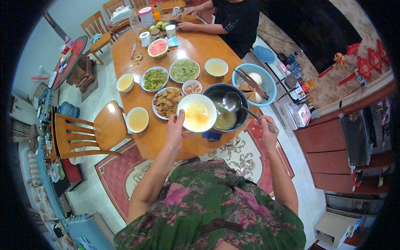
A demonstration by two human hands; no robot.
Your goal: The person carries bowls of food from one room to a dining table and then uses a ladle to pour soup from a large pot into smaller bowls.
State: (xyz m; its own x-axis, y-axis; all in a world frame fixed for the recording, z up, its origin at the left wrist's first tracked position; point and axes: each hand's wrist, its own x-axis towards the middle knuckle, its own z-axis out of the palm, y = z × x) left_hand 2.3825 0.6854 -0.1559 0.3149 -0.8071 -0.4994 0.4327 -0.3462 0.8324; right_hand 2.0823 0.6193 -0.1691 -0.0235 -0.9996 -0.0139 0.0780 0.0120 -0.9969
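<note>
My left hand (175, 126) holds a white bowl (197, 113) with some yellow soup in it, thumb over the rim, beside a dark pot. In my right hand (268, 129) is the handle of a metal ladle (232, 102), whose round head is over the dark pot (242, 120). Yellowish soup lies in the pot's bottom. Behind the held bowl are a plate of browned chunks (167, 103) and a small bowl of pale pink slices (192, 87). Filled soup bowls stand at the left (137, 119), farther left (125, 82) and behind the pot (216, 67).
A blue plastic basket (272, 82) with chopsticks and pale round items adjoins the pot. Two green vegetable dishes (154, 78), a cut watermelon (158, 48) and a knife (133, 50) lie farther back. Another person (239, 26) in black leans at the far side. A wooden chair (107, 125) stands left.
</note>
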